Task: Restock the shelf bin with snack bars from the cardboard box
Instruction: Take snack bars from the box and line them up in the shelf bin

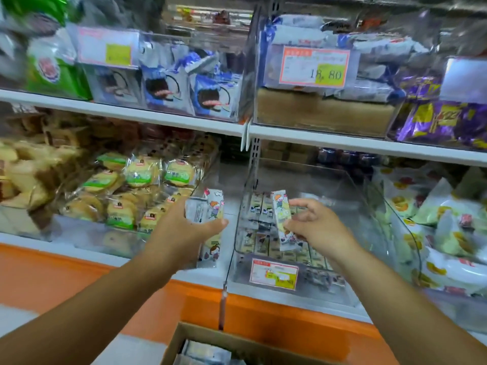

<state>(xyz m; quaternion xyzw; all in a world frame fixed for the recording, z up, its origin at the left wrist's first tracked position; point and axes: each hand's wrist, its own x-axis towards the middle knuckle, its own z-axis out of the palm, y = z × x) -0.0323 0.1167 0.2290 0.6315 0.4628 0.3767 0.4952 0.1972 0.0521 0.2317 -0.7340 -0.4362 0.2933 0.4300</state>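
Note:
My left hand (181, 230) grips a small stack of snack bars (213, 206) in white wrappers with cartoon figures, held upright just left of the clear shelf bin (369, 206). My right hand (313, 225) pinches one snack bar (280, 214) of the same kind, tilted on end over the bin's front half. Rows of the same bars lie flat in the bin's bottom (266, 246). A price label (274, 272) is stuck on the bin's front wall. The open cardboard box (210, 341) stands below at the bottom edge, with wrapped bars showing inside.
Left of the bin lies a pile of round cakes in clear wrappers (131, 191). To the right are white and yellow packets (434, 227). An upper white shelf (342, 140) carries more clear bins with blue, white and purple packs. An orange base panel (79, 280) runs beneath.

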